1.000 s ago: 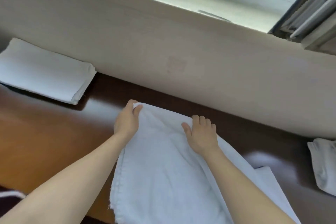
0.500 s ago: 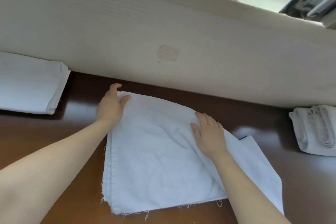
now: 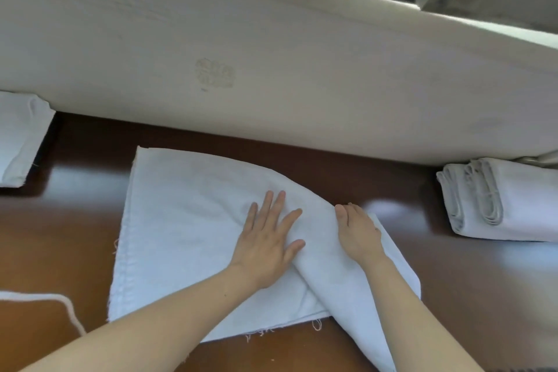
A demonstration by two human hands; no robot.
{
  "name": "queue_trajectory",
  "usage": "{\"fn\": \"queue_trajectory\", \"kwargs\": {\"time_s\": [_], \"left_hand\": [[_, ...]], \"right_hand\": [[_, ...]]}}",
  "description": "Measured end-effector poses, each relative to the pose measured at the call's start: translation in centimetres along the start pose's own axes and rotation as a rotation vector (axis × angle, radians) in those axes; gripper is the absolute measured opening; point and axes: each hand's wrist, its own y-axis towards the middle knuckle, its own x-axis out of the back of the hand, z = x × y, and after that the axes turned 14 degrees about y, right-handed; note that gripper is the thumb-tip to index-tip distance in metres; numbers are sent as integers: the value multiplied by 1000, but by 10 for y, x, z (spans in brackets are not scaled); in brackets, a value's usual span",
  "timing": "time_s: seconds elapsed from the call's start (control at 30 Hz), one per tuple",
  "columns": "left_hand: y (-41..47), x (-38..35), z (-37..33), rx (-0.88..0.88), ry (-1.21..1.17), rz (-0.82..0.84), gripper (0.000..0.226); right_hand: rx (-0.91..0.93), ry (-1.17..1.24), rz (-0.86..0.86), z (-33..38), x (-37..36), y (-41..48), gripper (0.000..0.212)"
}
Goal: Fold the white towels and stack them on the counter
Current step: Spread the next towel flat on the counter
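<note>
A white towel lies half folded on the dark brown counter, frayed along its near edge, with a loose flap trailing toward me on the right. My left hand presses flat on the towel's middle, fingers spread. My right hand sits on the raised fold at the towel's right side, its fingers curled over that edge and their tips hidden. One folded white towel rests at the far left.
A pile of folded white towels sits at the right against the pale wall panel that borders the counter's far side. A thin white cord curves across the counter at the near left.
My left hand left the towel's far left corner and now lies flat on its middle. My right hand shifted right to the fold edge. The towel lies flatter.
</note>
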Motion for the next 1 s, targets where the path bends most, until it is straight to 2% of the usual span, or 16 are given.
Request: {"fn": "queue_trajectory", "kwargs": {"time_s": [0.07,0.2,0.3,0.43,0.67,0.83,1.0], "left_hand": [[-1,-9,-13,37,71,-2,64],[3,-17,-26,51,129,-35,63],[14,-10,-39,39,102,-39,65],[37,3,-63,-41,94,-54,70],[87,13,-98,-67,89,-36,72],[115,22,-118,-47,44,17,77],[138,28,-139,-48,28,-9,79]], "right_hand": [[40,-46,-15,-10,9,2,36],[150,-210,2,-30,16,9,49],[196,-262,21,-43,21,16,36],[282,-277,-74,-58,29,21,30],[378,-189,-129,-73,34,30,25],[368,46,-169,-73,55,38,18],[339,208,-351,-80,96,62,19]]}}
